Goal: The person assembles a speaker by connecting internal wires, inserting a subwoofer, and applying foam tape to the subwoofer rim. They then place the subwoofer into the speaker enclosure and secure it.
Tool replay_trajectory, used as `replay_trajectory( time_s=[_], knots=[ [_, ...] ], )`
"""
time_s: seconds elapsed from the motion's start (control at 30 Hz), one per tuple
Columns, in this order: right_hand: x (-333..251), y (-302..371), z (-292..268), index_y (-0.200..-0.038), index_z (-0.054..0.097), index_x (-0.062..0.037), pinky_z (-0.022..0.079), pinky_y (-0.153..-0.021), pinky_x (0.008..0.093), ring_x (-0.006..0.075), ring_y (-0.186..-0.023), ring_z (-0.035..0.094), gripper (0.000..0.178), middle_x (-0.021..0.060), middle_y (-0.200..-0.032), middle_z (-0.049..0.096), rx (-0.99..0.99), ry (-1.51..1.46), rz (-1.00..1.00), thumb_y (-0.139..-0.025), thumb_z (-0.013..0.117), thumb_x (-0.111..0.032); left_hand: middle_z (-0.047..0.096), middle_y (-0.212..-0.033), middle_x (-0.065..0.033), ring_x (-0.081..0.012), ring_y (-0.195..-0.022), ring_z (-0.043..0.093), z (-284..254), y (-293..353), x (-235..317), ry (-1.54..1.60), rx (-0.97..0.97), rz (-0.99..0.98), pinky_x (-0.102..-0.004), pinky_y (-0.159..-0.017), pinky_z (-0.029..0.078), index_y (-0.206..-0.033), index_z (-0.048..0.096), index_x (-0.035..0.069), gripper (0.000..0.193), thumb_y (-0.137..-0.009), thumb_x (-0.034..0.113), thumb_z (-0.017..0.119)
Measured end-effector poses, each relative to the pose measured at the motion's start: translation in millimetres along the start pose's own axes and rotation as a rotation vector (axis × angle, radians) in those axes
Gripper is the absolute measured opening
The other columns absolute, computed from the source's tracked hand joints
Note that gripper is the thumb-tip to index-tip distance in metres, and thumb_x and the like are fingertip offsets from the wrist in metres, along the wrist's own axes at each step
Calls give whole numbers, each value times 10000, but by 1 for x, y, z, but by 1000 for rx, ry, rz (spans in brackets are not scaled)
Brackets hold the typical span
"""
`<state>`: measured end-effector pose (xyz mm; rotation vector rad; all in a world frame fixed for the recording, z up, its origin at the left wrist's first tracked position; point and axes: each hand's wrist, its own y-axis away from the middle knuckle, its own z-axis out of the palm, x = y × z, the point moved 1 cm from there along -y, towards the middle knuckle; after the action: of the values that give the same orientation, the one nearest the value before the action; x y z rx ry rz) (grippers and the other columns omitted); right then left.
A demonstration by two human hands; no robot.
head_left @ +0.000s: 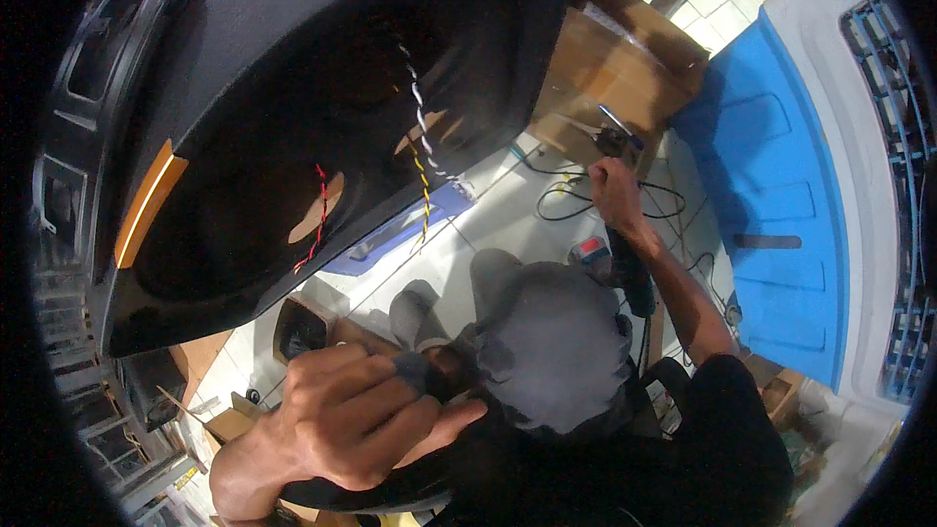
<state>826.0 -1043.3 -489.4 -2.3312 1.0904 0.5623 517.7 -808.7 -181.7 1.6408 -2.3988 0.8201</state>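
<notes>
**Twisted wires (424, 190) hang across a big black panel (234, 68)**

The left grip (356, 420) is raised, fingers curled; I can't see what's inside it. Lower down, the right grip (615, 193) closes round a small dark object (615, 142) near a cardboard box (595, 73), black cable (564, 220) looped on the tiled floor (493, 229) close by.

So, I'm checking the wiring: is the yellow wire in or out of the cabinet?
Lower end out: the yellow wire hangs past the cabinet, over the floor.

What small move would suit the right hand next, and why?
Probably lifting the right hand and the dark object at it clear of the looped black cable: the loop appears close beside them and might snag, though the grip is unclear.
</notes>
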Motion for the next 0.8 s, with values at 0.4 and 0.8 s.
replay_trajectory(
  time_s=[0.4, 0.8],
  knots=[
    [41, -80, 4, -932, 763, -51, 533, -762, 478, 392, -817, 693, 278, 196, -807, 694, -133, 128, 139, -916, 698, -321, 539, -513, 23, -91, -462, 547, 7, 3, -7, 47, -1, -22, -227, -444, 391, -603, 617, 100, 330, -782, 189, 880],
    [100, -157, 58, -902, 758, 18, 559, -835, 512, 442, -914, 707, 260, 266, -930, 720, -284, 309, 116, -845, 747, -236, 511, -506, 31, -98, -466, 550, 8, 5, -12, 27, -45, -45, -242, -467, 399, -616, 622, 98, 329, -796, 211, 873]
  ],
)
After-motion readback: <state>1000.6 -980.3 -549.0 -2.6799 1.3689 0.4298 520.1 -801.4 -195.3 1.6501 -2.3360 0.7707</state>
